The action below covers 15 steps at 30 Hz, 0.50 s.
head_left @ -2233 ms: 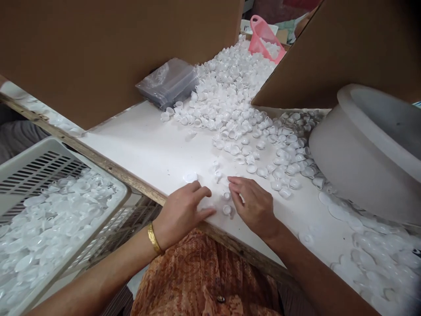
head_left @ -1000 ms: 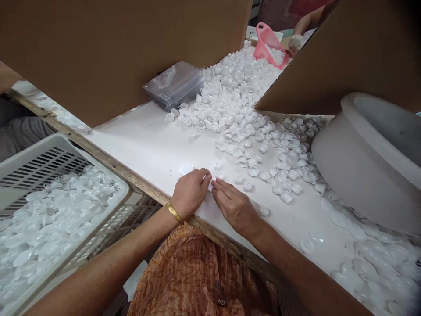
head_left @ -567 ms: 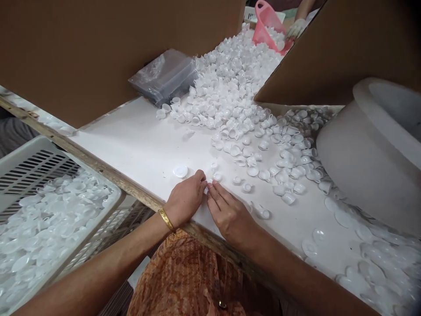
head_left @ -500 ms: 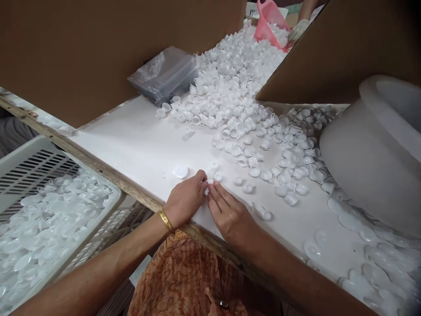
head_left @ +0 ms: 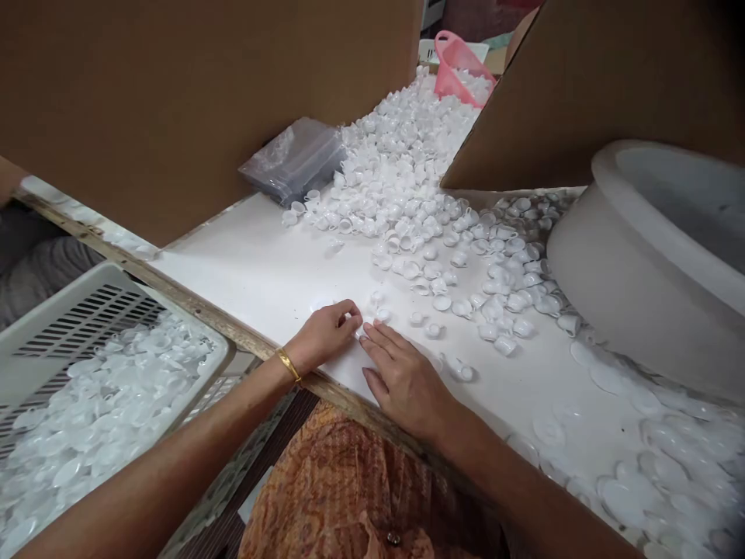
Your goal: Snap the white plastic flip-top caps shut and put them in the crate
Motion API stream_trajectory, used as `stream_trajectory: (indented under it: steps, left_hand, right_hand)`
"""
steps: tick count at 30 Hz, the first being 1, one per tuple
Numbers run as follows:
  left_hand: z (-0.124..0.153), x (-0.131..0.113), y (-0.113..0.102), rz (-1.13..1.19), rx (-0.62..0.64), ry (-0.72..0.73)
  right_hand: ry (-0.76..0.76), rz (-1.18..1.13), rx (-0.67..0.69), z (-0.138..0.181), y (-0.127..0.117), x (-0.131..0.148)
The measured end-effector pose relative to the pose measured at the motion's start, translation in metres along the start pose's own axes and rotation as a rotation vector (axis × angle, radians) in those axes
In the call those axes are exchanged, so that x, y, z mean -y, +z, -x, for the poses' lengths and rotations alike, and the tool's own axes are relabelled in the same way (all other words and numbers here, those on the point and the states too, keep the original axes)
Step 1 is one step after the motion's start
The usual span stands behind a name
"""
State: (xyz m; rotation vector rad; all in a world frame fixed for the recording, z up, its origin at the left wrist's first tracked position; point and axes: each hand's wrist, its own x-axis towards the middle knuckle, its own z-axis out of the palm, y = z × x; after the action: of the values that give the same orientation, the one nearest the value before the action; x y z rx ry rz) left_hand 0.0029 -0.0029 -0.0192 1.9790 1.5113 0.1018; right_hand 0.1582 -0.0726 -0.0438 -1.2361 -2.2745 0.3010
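My left hand [head_left: 322,335] rests on the white table [head_left: 261,272] near its front edge. Its fingers are curled and pinched on a small white plastic piece that I cannot name. It wears a gold bangle [head_left: 286,363]. My right hand [head_left: 401,376] lies flat beside it, fingers stretched out, and its fingertips meet the left fingertips. A few tiny white cups [head_left: 416,318] lie just beyond both hands. A large heap of the same cups [head_left: 401,178] covers the back of the table.
A big white basin [head_left: 640,264] stands at the right, with flat white saucers [head_left: 628,489] spread below it. A slotted basket [head_left: 87,310] with several saucers sits at my left. Brown cardboard walls [head_left: 174,101] enclose the table. Clear bags [head_left: 294,159] and a pink scoop [head_left: 459,66] lie behind.
My hands came together from apart, the left closing into a pinch at the right fingertips. A gloved hand seen earlier by the pink scoop is gone.
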Motion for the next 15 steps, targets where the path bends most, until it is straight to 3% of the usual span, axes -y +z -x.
stream_trajectory:
  steps: [4,9,12,15]
  left_hand:
    - [0.007,-0.01,-0.005,-0.158,-0.197,-0.014]
    - [-0.027,-0.032,0.007,-0.311,-0.531,0.086]
    - [-0.05,-0.036,0.022,-0.366,-0.562,0.139]
    - [-0.06,-0.032,0.034,-0.377,-0.493,0.198]
  right_hand:
    - [0.112,-0.047,-0.086,0.007,-0.013,-0.002]
    - [0.16,0.005,-0.18,0.011,-0.014,-0.003]
    - [0.178,0.024,-0.228,0.012,-0.017,-0.01]
    - [0.231,0.003,-0.273,0.013,-0.024,-0.021]
